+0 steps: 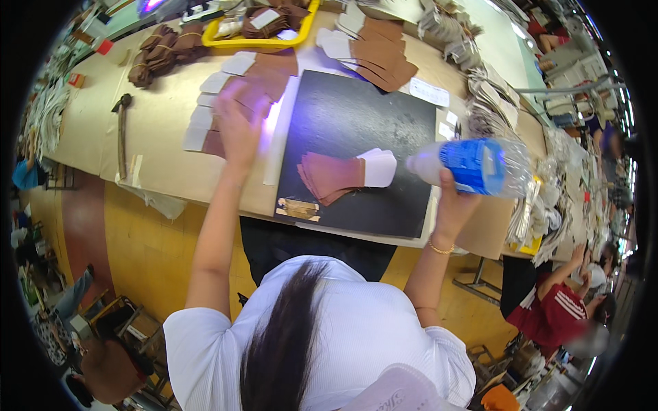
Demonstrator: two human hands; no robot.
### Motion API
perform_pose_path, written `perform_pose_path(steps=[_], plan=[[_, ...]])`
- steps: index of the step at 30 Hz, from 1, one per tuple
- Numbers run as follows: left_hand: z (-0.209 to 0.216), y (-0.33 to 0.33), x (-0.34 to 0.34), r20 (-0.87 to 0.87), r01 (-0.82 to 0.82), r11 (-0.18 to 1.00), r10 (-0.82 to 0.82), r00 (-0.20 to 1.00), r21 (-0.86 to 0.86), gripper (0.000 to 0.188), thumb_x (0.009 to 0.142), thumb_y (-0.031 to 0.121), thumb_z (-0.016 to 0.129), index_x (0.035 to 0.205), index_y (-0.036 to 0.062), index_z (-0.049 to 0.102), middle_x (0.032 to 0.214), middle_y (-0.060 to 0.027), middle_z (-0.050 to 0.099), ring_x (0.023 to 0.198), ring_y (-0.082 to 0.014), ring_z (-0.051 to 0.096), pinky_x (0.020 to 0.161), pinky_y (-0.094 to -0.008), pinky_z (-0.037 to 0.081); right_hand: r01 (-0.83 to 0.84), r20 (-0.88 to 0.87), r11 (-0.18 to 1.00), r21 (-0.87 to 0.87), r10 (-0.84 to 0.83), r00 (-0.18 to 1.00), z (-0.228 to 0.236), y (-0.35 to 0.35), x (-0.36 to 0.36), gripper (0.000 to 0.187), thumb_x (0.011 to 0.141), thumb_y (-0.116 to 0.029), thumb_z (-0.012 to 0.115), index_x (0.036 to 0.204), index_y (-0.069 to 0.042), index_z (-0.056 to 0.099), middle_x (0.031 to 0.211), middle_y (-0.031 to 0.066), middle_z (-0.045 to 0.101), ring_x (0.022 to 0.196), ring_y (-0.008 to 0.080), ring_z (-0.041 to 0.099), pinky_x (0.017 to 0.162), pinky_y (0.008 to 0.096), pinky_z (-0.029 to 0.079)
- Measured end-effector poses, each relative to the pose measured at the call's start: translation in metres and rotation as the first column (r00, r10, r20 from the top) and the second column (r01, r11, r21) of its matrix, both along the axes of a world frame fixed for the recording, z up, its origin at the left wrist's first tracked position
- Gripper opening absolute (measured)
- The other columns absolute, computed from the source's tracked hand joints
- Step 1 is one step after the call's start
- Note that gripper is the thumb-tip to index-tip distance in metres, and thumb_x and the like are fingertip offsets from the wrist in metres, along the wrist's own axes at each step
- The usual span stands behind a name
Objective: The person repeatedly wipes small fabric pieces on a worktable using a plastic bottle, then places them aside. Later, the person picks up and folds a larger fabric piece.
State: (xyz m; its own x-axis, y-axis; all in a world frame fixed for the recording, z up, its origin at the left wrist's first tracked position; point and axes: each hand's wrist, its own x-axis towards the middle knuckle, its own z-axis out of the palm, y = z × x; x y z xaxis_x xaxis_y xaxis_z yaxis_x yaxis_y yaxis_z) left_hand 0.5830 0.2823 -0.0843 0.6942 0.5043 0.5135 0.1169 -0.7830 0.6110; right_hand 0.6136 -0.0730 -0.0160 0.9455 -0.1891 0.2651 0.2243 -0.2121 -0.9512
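Note:
My right hand (458,205) is wrapped round a clear plastic bottle (473,166) with a blue label, tipped sideways above the right edge of a black board (367,120). The bottle's narrow end points left, over the board. On the board lies a fanned stack of brown pieces with white ends (336,175). My left hand (238,130) is over a row of similar brown and white pieces (212,103) left of the board. Its fingers are smeared by motion, so whether they grip a piece cannot be made out.
Another fan of brown and white pieces (373,51) lies beyond the board. A yellow tray (305,31) and banded brown bundles (161,51) stand at the far left, with a hammer (122,137) nearer. Pale stacks (490,103) line the right side. Other people sit nearby.

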Motion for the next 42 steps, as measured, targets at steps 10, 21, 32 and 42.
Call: perform_pose_path(steps=[10, 21, 32, 42], plan=[[0.006, -0.109, -0.039, -0.186, 0.66, 0.751, -0.65, 0.737, -0.015, 0.031, 0.084, 0.015, 0.068, 0.113, 0.006, 0.062, 0.111, -0.0121, 0.058, 0.104, -0.0308, 0.055, 0.09, -0.0417, 0.043, -0.375, 0.045, 0.877, -0.3, 0.406, 0.913, -0.01, 0.042, -0.033, 0.052, 0.071, -0.01, 0.083, 0.117, 0.0, 0.063, 0.114, 0.011, 0.068, 0.099, 0.0215, 0.066, 0.086, 0.0342, 0.053], [0.01, -0.127, -0.05, -0.174, 0.566, 0.824, -0.559, 0.81, -0.014, 0.034, 0.084, 0.013, 0.068, 0.117, 0.0055, 0.061, 0.11, -0.0125, 0.057, 0.103, -0.0324, 0.053, 0.092, -0.0438, 0.041, -0.407, 0.082, 0.838, -0.364, 0.464, 0.882, -0.012, 0.053, -0.029, 0.064, 0.07, -0.012, 0.086, 0.127, -0.003, 0.057, 0.129, 0.0119, 0.061, 0.113, 0.0224, 0.061, 0.1, 0.0346, 0.046], [0.016, -0.135, -0.047, -0.17, 0.528, 0.849, -0.516, 0.84, 0.033, 0.04, 0.082, 0.02, 0.072, 0.119, 0.0081, 0.061, 0.111, -0.0083, 0.057, 0.108, -0.0289, 0.049, 0.094, -0.0447, 0.034, -0.2, 0.215, 0.887, -0.416, 0.31, 0.926, -0.011, 0.058, -0.019, 0.045, 0.069, -0.015, 0.083, 0.108, 0.001, 0.067, 0.103, 0.0183, 0.07, 0.085, 0.0283, 0.071, 0.074, 0.0344, 0.055], [0.013, -0.135, -0.036, -0.232, 0.546, 0.832, -0.553, 0.8, -0.1, 0.039, 0.083, 0.024, 0.071, 0.118, 0.0092, 0.063, 0.108, -0.006, 0.058, 0.108, -0.0269, 0.05, 0.095, -0.0426, 0.033, -0.071, 0.17, 0.927, -0.368, 0.142, 0.975, -0.001, 0.032, 0.003, 0.039, 0.07, -0.02, 0.087, 0.099, -0.001, 0.069, 0.089, 0.0132, 0.072, 0.079, 0.0259, 0.07, 0.07, 0.0356, 0.054]])
